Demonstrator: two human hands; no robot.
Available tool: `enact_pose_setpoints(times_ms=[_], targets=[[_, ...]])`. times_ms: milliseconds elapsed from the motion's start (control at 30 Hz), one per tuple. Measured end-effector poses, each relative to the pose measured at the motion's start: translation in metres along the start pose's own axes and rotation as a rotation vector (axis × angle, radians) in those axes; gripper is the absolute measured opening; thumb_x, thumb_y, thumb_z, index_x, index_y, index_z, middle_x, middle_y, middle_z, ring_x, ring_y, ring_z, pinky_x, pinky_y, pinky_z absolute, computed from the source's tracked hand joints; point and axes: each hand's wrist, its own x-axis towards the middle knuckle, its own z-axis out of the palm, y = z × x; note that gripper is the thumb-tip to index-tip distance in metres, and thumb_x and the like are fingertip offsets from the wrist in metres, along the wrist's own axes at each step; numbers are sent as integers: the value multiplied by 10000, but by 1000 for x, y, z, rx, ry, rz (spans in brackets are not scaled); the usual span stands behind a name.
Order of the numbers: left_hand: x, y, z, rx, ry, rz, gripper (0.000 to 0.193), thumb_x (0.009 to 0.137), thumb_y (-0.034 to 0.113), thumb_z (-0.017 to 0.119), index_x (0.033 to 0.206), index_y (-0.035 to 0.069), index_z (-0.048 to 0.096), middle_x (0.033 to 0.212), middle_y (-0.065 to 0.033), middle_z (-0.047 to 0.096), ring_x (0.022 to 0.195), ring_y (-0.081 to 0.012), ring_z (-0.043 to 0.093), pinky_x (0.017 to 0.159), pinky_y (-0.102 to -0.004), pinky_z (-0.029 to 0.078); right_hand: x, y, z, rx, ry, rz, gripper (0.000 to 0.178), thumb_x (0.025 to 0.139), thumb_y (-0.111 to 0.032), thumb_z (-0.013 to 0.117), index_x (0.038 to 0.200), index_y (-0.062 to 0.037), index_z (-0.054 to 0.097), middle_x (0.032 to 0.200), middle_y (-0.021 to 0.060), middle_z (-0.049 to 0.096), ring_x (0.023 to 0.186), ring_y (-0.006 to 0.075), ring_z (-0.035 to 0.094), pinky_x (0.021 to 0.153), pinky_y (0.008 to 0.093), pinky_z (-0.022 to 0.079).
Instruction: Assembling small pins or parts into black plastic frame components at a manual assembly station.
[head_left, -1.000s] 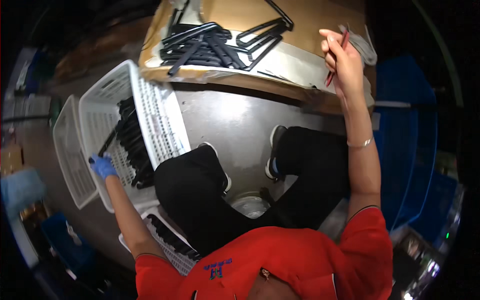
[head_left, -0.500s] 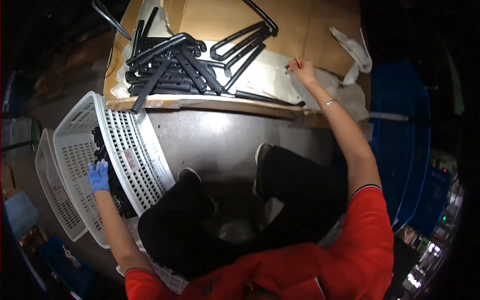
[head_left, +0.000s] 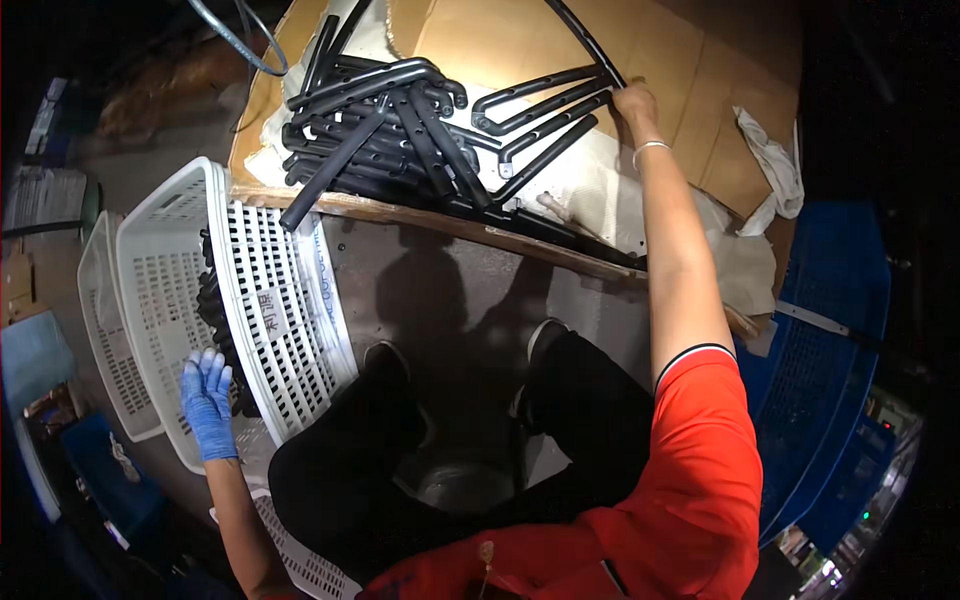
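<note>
Blue-gloved L hand (head_left: 208,402), fingers straight & uncurled, over white perforated plastic crate (head_left: 268,312), near-left of tan cardboard-topped table (head_left: 480,40). Bare R hand (head_left: 634,102) at bent blk tubular bars (head_left: 548,108) on table; can't tell grip.

Tubes (head_left: 435,150) were black. Glove (head_left: 207,405) was blue. Worktop (head_left: 700,60) was tan; cloth (head_left: 775,165), off-white. Basket (head_left: 265,320) was white, patterned with rows of slots. Shirt (head_left: 690,480) was red, sleeve edged in black and white. Trousers (head_left: 340,460) were black. Cable (head_left: 236,42) was bluish grey. Crate (head_left: 835,255) was blue.
</note>
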Motion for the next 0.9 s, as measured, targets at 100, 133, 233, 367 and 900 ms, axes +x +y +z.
enact_pose_setpoints(times_ms=[100, 133, 233, 367, 900], targets=[[-15, 2, 27, -52, -55, 17, 447, 925, 321, 515, 1239, 5, 472, 1168, -153, 569, 1031, -245, 589, 874, -355, 498, -3, 40, 3, 63, -50, 24, 534, 780, -271, 637, 1234, -51, 462, 1162, 234, 566, 1095, 339, 547, 909, 391, 441], [-19, 4, 43, -42, -95, 38, 445, 927, 315, 512, 1236, -4, 472, 1168, -157, 568, 1028, -245, 590, 872, -354, 499, -3, 65, 3, 19, 68, -30, 404, 756, -250, 644, 1065, -7, 550, 976, 210, 612, 905, 307, 598, 769, 380, 463], [-50, 22, 74, 27, -161, 174, 429, 941, 274, 488, 1234, -38, 457, 1121, -164, 577, 969, -222, 605, 830, -312, 512, -47, 91, -20, 244, 45, -120, 297, 715, -250, 683, 785, 36, 649, 726, 147, 651, 680, 213, 628, 600, 346, 478], [-102, 50, 118, 142, -388, 326, 299, 942, 133, 468, 1185, -40, 492, 1068, -135, 581, 901, -168, 606, 807, -260, 506, -136, 102, -109, 672, -192, -88, 183, 772, -184, 650, 753, -2, 644, 689, 34, 627, 656, 120, 575, 574, 268, 443], [-236, 99, 190, 722, -1089, 448, 298, 829, 270, 634, 990, 26, 578, 615, 15, 484, 516, -52, 445, 479, -218, 390, -381, -47, -311, 398, -522, -815, 240, 787, -100, 661, 1019, -41, 652, 741, -65, 550, 576, 4, 403, 482, 156, 272]])
